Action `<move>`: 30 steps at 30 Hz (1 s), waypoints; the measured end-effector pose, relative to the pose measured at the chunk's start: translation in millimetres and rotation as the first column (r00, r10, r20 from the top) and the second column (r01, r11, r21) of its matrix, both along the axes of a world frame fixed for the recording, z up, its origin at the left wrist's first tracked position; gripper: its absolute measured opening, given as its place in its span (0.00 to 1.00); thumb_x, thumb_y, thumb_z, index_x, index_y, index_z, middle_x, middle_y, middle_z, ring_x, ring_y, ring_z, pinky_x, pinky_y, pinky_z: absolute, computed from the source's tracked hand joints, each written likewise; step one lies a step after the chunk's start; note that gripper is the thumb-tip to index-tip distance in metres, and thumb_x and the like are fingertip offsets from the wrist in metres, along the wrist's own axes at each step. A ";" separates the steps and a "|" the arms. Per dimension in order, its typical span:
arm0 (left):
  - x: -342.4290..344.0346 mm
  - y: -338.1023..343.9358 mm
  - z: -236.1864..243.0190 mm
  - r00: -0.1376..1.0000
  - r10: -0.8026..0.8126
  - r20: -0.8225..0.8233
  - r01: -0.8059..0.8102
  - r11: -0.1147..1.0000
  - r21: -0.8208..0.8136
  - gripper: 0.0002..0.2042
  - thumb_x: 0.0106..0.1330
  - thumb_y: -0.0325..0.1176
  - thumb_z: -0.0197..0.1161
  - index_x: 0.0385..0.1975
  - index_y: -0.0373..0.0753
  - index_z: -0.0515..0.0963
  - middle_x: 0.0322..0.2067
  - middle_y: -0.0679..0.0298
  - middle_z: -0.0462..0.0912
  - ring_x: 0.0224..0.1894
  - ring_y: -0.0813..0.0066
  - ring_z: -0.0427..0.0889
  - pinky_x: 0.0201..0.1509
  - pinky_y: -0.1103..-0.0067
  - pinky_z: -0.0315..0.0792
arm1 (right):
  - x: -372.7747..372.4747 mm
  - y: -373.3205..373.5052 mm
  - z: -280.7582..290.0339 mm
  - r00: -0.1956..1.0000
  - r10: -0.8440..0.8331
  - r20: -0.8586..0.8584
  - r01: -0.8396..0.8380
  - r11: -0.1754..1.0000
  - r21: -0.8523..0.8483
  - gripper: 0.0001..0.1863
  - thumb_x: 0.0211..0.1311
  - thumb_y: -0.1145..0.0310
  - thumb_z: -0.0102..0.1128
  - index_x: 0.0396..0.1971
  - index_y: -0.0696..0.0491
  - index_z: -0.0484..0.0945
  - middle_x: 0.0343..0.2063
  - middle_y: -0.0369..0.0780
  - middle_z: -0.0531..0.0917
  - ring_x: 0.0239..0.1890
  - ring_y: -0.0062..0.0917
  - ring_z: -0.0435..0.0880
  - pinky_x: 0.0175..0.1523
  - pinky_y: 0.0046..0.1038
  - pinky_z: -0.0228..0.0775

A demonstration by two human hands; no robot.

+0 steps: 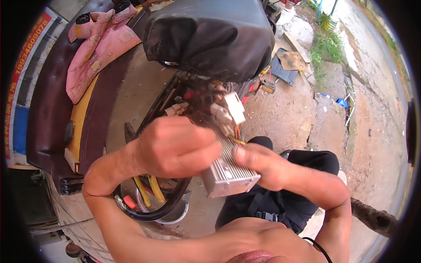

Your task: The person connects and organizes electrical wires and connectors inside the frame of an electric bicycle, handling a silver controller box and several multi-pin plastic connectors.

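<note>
The ribbed silver metal box (228, 168) sits at the centre of the view, held up off the ground between both hands. Its finned face points upward, and its near end, a squared rim, tilts toward 5 o'clock.

The left hand (175, 147) is closed into a loose fist at 9 o'clock of the box and covers the box's left edge; whether its fingers clamp the box itself or the wires behind it cannot be told.

The right hand (258, 160) grips the box from 3 o'clock, thumb laid across the fins and fingers wrapped under the right edge.

From the far end of the box, at 12 o'clock, a bundle of wires (206, 103) with white plastic connectors (234, 107) rises, blurred in the picture. An orange wire shows just beside the right thumb.

Directly above, at 12 o'clock, a black vehicle seat (210, 37) overhangs the wires with little room between them.

At 7 o'clock of the box, under the left forearm, a round metal bowl (177, 215) holds yellow-handled tools (147, 195), and a black cable (162, 210) loops over its rim.

At 9 to 10 o'clock, well apart from the hands, stands a dark brown sofa (48, 114) with a pink patterned cloth (98, 48) draped on it.

From 1 to 4 o'clock lies open dirt ground (372, 131), with scraps of board (291, 61) and a grass strip at its far edge.

Black trousers (285, 201) lie just below the box at 5 o'clock.
</note>
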State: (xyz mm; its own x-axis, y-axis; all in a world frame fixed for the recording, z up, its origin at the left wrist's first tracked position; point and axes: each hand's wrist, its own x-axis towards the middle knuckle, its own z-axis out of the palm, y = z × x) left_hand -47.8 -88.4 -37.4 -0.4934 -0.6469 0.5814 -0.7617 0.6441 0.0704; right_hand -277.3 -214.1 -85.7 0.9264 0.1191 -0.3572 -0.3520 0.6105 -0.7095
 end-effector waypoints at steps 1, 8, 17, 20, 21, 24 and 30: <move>-2.4 -0.5 1.0 1.000 0.000 -0.001 0.000 1.000 0.009 0.16 0.51 0.35 0.73 0.39 0.37 0.81 0.33 0.65 0.80 0.24 0.73 0.79 0.26 0.78 0.73 | -2.3 3.0 -0.4 0.999 -0.043 -0.015 0.043 0.999 0.021 0.38 0.74 0.43 0.60 0.66 0.63 0.71 0.53 0.41 0.83 0.54 0.23 0.81 0.61 0.30 0.73; 3.3 -0.7 4.5 0.999 0.019 -0.027 -0.014 0.987 0.160 0.24 0.56 0.47 0.79 0.47 0.38 0.84 0.37 0.62 0.84 0.31 0.68 0.84 0.33 0.74 0.77 | -17.8 -42.4 19.5 0.996 0.031 -0.088 -0.085 0.705 -0.704 0.33 0.60 0.61 0.74 0.61 0.62 0.72 0.44 0.49 0.85 0.46 0.31 0.86 0.52 0.34 0.76; 15.9 -6.9 1.5 0.859 0.477 -0.187 -0.457 0.878 0.143 0.37 0.45 0.32 0.85 0.60 0.39 0.79 0.41 0.57 0.85 0.29 0.70 0.81 0.30 0.76 0.77 | -21.6 -57.0 -0.2 0.973 0.169 0.159 0.171 -0.055 -0.984 0.35 0.51 0.70 0.74 0.60 0.59 0.71 0.45 0.50 0.79 0.46 0.53 0.81 0.49 0.47 0.74; 21.2 -5.3 -4.2 0.824 0.557 -0.106 -0.535 0.825 0.182 0.29 0.47 0.28 0.82 0.52 0.38 0.80 0.35 0.60 0.83 0.26 0.69 0.76 0.30 0.76 0.75 | -20.5 -57.0 -12.7 0.959 0.158 0.235 0.242 -0.026 -0.970 0.36 0.51 0.71 0.74 0.61 0.58 0.71 0.46 0.50 0.79 0.48 0.53 0.81 0.50 0.46 0.75; 26.2 -4.5 -2.7 0.820 0.562 -0.104 -0.539 0.821 0.186 0.29 0.47 0.28 0.82 0.52 0.38 0.80 0.35 0.60 0.83 0.26 0.69 0.76 0.30 0.76 0.75 | -20.1 -57.2 -15.2 0.950 0.146 0.276 0.280 -0.009 -0.960 0.36 0.51 0.70 0.74 0.62 0.58 0.71 0.46 0.50 0.79 0.48 0.54 0.80 0.50 0.45 0.75; 42.1 0.3 1.8 0.846 0.531 -0.039 -0.523 0.843 0.127 0.20 0.48 0.23 0.77 0.42 0.37 0.78 0.32 0.61 0.82 0.28 0.72 0.78 0.35 0.76 0.76 | -18.6 -63.0 -21.3 0.962 0.102 0.254 0.246 0.083 -0.966 0.35 0.53 0.70 0.76 0.61 0.59 0.72 0.47 0.50 0.82 0.50 0.50 0.82 0.53 0.40 0.75; 57.7 -3.9 -18.9 0.587 0.599 -0.545 -0.398 0.800 0.450 0.10 0.62 0.15 0.65 0.40 0.37 0.76 0.35 0.66 0.84 0.32 0.79 0.84 0.37 0.81 0.77 | -11.6 -88.8 -74.0 0.991 -0.046 0.122 0.097 0.885 -0.455 0.27 0.62 0.75 0.72 0.61 0.59 0.74 0.50 0.40 0.85 0.53 0.25 0.82 0.62 0.31 0.71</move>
State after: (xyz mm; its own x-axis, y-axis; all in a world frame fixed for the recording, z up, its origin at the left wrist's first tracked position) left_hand 9.9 -92.3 -56.3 0.3776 -0.8400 0.3895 -0.6542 0.0557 0.7543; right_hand -288.9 -302.9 -159.8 0.9611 -0.1028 -0.2565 -0.2282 0.2281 -0.9465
